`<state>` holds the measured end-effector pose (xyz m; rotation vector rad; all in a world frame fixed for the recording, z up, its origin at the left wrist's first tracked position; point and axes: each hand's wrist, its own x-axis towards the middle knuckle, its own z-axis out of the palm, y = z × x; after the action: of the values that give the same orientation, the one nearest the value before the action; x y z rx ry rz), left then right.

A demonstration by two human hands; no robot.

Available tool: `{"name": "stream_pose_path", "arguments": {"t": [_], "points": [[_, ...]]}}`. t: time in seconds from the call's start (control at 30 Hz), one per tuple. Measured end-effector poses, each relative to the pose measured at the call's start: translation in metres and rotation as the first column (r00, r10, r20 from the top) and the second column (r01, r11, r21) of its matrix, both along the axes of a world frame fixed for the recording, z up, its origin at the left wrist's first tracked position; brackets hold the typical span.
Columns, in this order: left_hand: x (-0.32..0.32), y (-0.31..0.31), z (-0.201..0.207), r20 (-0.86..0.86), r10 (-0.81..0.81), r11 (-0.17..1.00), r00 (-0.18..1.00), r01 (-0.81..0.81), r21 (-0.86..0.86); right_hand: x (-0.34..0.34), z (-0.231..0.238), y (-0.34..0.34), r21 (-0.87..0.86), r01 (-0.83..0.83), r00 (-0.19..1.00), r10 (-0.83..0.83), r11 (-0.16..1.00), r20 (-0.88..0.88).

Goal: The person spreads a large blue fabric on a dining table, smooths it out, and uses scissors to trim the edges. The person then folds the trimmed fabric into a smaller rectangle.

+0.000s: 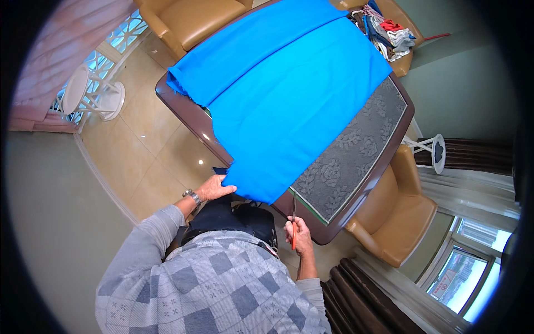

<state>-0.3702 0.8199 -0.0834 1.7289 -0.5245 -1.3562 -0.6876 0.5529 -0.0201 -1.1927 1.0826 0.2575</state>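
A large piece of bright blue fabric (289, 106) lies over most of the table, with a folded-back layer along its far left side and frayed edges on the left. Its near corner hangs past the table's front edge. My left hand (214, 188), with a metal watch on the wrist, pinches that corner at its left edge. In my right hand (301, 236) is a pair of scissors (294, 228) with orange handles. The blades point away from me, near the table's front edge and just right of the fabric. Whether the blades are apart, I cannot tell.
The dark wooden table (321, 234) bears a grey floral cover (356, 150), bare on the right. Tan armchairs stand at the far side (194, 19) and right (395, 211). A clothes pile (389, 36) fills another chair. White round stools stand left (78, 92) and right (438, 153).
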Motion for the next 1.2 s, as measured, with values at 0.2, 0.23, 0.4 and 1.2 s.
{"name": "stream_pose_path", "arguments": {"t": [0.2,0.23,0.4,1.2], "points": [[-0.047,-0.003,-0.016,-0.087,0.38,0.921,0.921,-0.386,-0.059,0.013,0.023,-0.039,0.089,-0.202,0.978,0.206,0.975,-0.04],[-0.051,-0.003,-0.016,-0.081,0.386,0.919,0.919,-0.39,-0.048,0.015,0.024,-0.044,0.107,-0.237,0.969,0.242,0.966,-0.038],[-0.065,-0.006,-0.005,-0.053,0.47,0.881,0.881,-0.472,-0.024,0.022,0.017,-0.074,0.252,-0.333,0.943,0.314,0.909,0.114],[-0.088,0.026,-0.015,-0.214,0.42,0.907,0.882,-0.416,0.067,-0.003,0.005,-0.109,0.309,-0.501,0.861,0.502,0.809,0.08]]}}
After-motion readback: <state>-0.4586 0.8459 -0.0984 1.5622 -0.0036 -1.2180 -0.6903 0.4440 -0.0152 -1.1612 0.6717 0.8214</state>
